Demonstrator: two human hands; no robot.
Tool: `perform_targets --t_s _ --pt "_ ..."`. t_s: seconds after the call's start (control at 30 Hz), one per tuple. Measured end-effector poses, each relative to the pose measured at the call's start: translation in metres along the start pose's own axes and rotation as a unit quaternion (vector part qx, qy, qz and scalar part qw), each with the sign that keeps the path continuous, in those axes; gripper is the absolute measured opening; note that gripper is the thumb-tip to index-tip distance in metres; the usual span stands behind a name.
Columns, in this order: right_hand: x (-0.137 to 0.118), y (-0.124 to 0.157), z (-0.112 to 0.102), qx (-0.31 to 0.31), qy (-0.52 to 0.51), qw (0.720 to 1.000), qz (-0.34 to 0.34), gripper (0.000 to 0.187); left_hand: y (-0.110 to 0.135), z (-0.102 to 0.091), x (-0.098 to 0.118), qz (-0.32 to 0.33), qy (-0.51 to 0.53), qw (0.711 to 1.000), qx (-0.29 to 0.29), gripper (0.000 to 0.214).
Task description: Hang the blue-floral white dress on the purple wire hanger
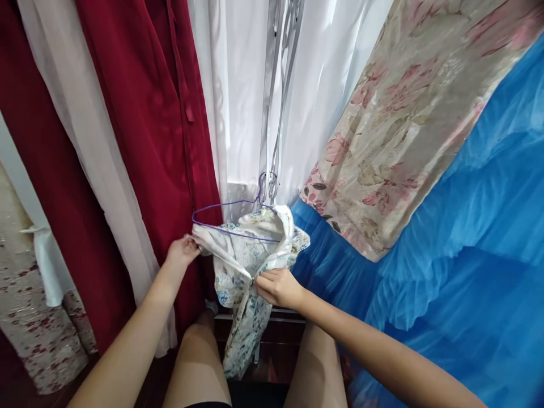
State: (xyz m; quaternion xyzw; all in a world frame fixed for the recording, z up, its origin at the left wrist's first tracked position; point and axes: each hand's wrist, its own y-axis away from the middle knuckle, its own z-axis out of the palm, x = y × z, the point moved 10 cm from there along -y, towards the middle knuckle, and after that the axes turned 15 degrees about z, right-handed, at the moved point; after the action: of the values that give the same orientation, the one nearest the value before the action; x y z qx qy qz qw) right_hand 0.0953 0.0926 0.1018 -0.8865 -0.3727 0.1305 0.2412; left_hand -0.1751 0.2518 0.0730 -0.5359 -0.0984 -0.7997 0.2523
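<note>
A white garment with a pale blue flower print [246, 272] hangs on a thin purple wire hanger [232, 218], whose hook catches on a metal rail [276, 113]. My left hand [182, 250] pinches the garment's left shoulder edge by the hanger's end. Lower down, my right hand [278, 286] is closed on a fold at the front of the garment. The cloth trails down between my knees.
Dark red garments [144, 113] and a sheer white one [80, 124] hang at the left. White curtain [238, 85] hangs behind the rail. At the right are a beige rose-print cloth [403, 124] and blue tulle [467, 272]. A dark wooden ledge [280, 323] lies below.
</note>
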Motion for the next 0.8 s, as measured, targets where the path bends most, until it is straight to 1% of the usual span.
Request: perform_targets --t_s 0.07,0.1,0.13,0.17,0.2,0.23,0.27,0.3,0.33,0.37,0.4,0.43,0.47,0.5,0.53,0.57,0.6,0.67,0.7,0.73,0.77,0.8 --pt "-0.004 0.008 0.010 -0.030 -0.022 0.999 -0.012 0.023 0.028 -0.009 -0.045 -0.088 -0.017 0.996 -0.014 0.021" --pt "-0.003 0.014 0.016 -0.051 -0.036 0.998 -0.008 0.021 0.045 -0.008 -0.063 -0.126 -0.020 0.991 -0.028 0.020" --pt "0.002 0.022 0.024 -0.076 -0.051 0.996 0.005 0.019 0.061 -0.003 -0.077 -0.154 -0.019 0.987 -0.044 0.017" --pt "0.009 0.030 0.031 -0.103 -0.070 0.992 0.028 0.016 0.077 0.005 -0.085 -0.170 -0.011 0.983 -0.063 0.014" --pt "0.018 0.038 0.037 -0.129 -0.092 0.986 0.060 0.014 0.091 0.018 -0.086 -0.161 0.001 0.982 -0.093 0.010" --pt "0.028 0.046 0.041 -0.149 -0.119 0.976 0.102 0.012 0.103 0.034 -0.078 -0.125 0.009 0.983 -0.135 0.008" --pt "0.037 0.051 0.042 -0.161 -0.154 0.964 0.148 0.018 0.115 0.054 -0.063 -0.066 0.006 0.979 -0.191 0.012" --pt "0.044 0.056 0.040 -0.163 -0.196 0.948 0.192 0.032 0.131 0.075 -0.043 0.010 -0.011 0.966 -0.258 0.017" --pt "0.048 0.057 0.036 -0.157 -0.244 0.929 0.228 0.048 0.151 0.097 -0.020 0.093 -0.042 0.939 -0.329 0.021" --pt "0.048 0.057 0.032 -0.150 -0.297 0.909 0.251 0.060 0.175 0.117 -0.002 0.163 -0.083 0.900 -0.395 0.023" --pt "0.044 0.056 0.027 -0.144 -0.352 0.886 0.265 0.066 0.198 0.133 0.013 0.218 -0.119 0.860 -0.445 0.024" --pt "0.039 0.053 0.022 -0.138 -0.406 0.861 0.274 0.063 0.218 0.146 0.023 0.258 -0.146 0.825 -0.481 0.025" --pt "0.033 0.051 0.018 -0.133 -0.456 0.833 0.285 0.052 0.234 0.156 0.030 0.284 -0.165 0.798 -0.506 0.026" --pt "0.028 0.050 0.015 -0.126 -0.498 0.803 0.302 0.037 0.245 0.163 0.035 0.299 -0.175 0.781 -0.520 0.026" --pt "0.026 0.051 0.012 -0.119 -0.532 0.773 0.324 0.025 0.251 0.167 0.036 0.303 -0.178 0.773 -0.529 0.024" --pt "0.025 0.054 0.010 -0.106 -0.561 0.743 0.350 0.018 0.255 0.170 0.033 0.294 -0.172 0.771 -0.539 0.024" --pt "0.026 0.058 0.007 -0.092 -0.585 0.713 0.375 0.016 0.257 0.170 0.027 0.270 -0.156 0.771 -0.556 0.028" --pt "0.031 0.068 -0.001 -0.077 -0.620 0.664 0.410 0.016 0.265 0.167 0.005 0.178 -0.106 0.763 -0.612 0.041" --pt "0.034 0.072 -0.007 -0.079 -0.632 0.646 0.421 0.016 0.272 0.163 -0.009 0.120 -0.082 0.750 -0.646 0.044" --pt "0.038 0.076 -0.013 -0.086 -0.637 0.635 0.430 0.016 0.282 0.156 -0.024 0.062 -0.070 0.728 -0.679 0.046" --pt "0.043 0.079 -0.020 -0.098 -0.633 0.633 0.435 0.015 0.291 0.147 -0.038 0.018 -0.077 0.700 -0.710 0.045" --pt "0.050 0.081 -0.029 -0.113 -0.621 0.640 0.438 0.013 0.298 0.135 -0.051 -0.005 -0.103 0.671 -0.734 0.044"
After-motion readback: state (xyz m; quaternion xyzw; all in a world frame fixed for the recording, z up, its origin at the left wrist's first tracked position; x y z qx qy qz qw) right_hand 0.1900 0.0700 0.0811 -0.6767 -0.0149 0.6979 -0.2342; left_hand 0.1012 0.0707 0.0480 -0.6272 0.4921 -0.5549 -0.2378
